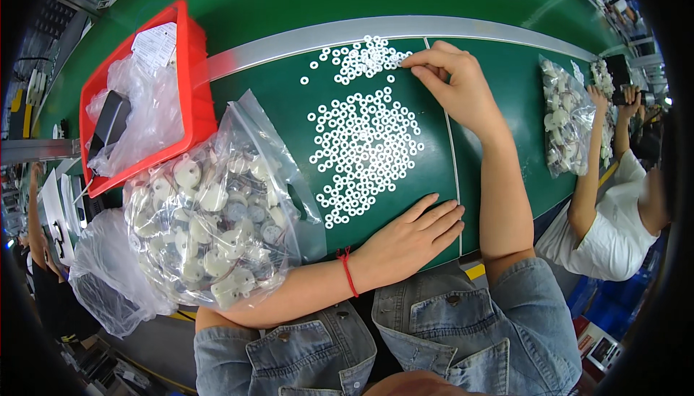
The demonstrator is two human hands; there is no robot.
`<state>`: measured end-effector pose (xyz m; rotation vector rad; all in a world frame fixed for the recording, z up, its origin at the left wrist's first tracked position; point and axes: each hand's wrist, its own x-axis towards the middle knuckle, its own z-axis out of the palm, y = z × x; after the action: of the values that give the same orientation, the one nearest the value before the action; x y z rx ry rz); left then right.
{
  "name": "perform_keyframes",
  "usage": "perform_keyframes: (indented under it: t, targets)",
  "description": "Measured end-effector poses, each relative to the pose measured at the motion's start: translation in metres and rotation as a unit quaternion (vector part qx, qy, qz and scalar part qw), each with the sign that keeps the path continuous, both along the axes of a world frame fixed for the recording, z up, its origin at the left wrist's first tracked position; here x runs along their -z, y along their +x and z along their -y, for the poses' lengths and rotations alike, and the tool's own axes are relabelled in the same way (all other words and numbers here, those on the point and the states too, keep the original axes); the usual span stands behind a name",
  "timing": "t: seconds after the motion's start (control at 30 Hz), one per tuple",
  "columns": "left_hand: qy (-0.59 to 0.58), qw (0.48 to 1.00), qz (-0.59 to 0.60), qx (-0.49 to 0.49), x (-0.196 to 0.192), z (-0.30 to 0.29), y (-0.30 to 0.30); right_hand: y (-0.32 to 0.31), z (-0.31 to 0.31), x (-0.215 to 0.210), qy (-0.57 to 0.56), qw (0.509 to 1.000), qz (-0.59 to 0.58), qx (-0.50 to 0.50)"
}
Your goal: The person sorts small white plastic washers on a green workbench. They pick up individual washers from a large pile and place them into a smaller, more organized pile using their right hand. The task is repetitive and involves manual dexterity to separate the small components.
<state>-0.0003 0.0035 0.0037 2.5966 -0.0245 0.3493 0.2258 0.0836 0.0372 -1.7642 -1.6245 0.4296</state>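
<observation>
Small white rings (369,143) lie in a large loose heap on the green tabletop, and a smaller group of white rings (365,60) lies beyond it. My right hand (459,82) reaches over to the right edge of the far group. Its thumb and index finger are pinched together at the outermost rings; whether a ring is between the tips is too small to tell. My left hand (412,240) rests palm down near the table's front edge, fingers stretched out and holding nothing. It lies just to the near right of the large heap.
Beside my left forearm stands a clear bag (210,222) full of whitish round parts with wires. Behind it is a red bin (195,78) with plastic bags and a black object. A metal strip (311,38) crosses the table. At right, another filled bag (564,118) lies near a co-worker (607,215).
</observation>
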Motion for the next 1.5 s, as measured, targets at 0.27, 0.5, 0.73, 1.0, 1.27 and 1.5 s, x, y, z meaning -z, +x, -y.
perform_keyframes:
  t: [0.27, 0.5, 0.73, 1.0, 1.27, 1.5]
  targets:
    - [-0.011, 1.000, 0.000, 0.008, 0.000, -0.003, 0.001, 0.000, 0.001, 0.007, 0.003, 0.996, -0.017, -0.090]
    - [-0.024, 1.000, 0.001, 0.010, -0.001, -0.002, 0.001, 0.029, 0.008, -0.006, -0.012, 0.999, 0.007, 0.038]
    - [-0.029, 1.000, 0.001, 0.011, -0.001, -0.003, 0.000, 0.021, 0.003, 0.006, -0.034, 0.998, -0.044, 0.002]
    - [-0.028, 1.000, 0.005, 0.011, -0.001, -0.003, 0.000, 0.038, 0.006, 0.007, -0.039, 0.998, -0.028, 0.049]
    - [-0.023, 1.000, 0.002, 0.008, 0.000, -0.002, -0.001, 0.031, 0.000, 0.014, -0.018, 0.997, -0.051, 0.052]
    - [-0.015, 1.000, -0.002, 0.000, 0.001, 0.000, -0.001, 0.038, 0.009, 0.004, -0.100, 0.990, -0.095, -0.036]
